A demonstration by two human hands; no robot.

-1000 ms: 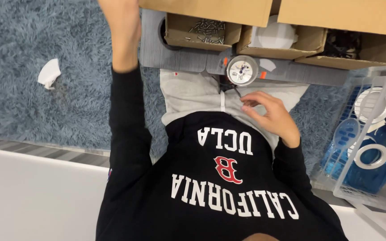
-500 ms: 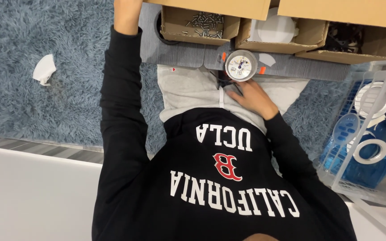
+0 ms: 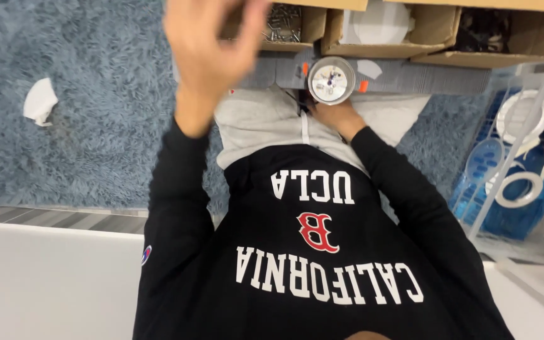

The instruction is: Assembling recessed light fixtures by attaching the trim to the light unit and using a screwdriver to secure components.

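A round white device [image 3: 331, 80] with a clear face and orange tabs at its sides rests on a grey board [image 3: 423, 79] across my lap. My right hand [image 3: 338, 115] reaches under its near edge and grips it; the fingers are mostly hidden beneath it. My left hand [image 3: 212, 44] is raised in front of the camera, blurred, just in front of a cardboard box of small metal screws [image 3: 284, 24]. Whether it holds anything does not show. Both arms wear black sleeves.
Two more cardboard boxes stand beyond the board, one with white parts [image 3: 379, 28] and one with dark parts [image 3: 486, 28]. A clear plastic bin [image 3: 524, 164] with white rings stands at the right. Crumpled white paper [image 3: 39, 101] lies on the blue shag rug.
My left hand has pulled back from the boxes toward the camera. My right hand moved from my lap up to the round device and took hold of its near edge.
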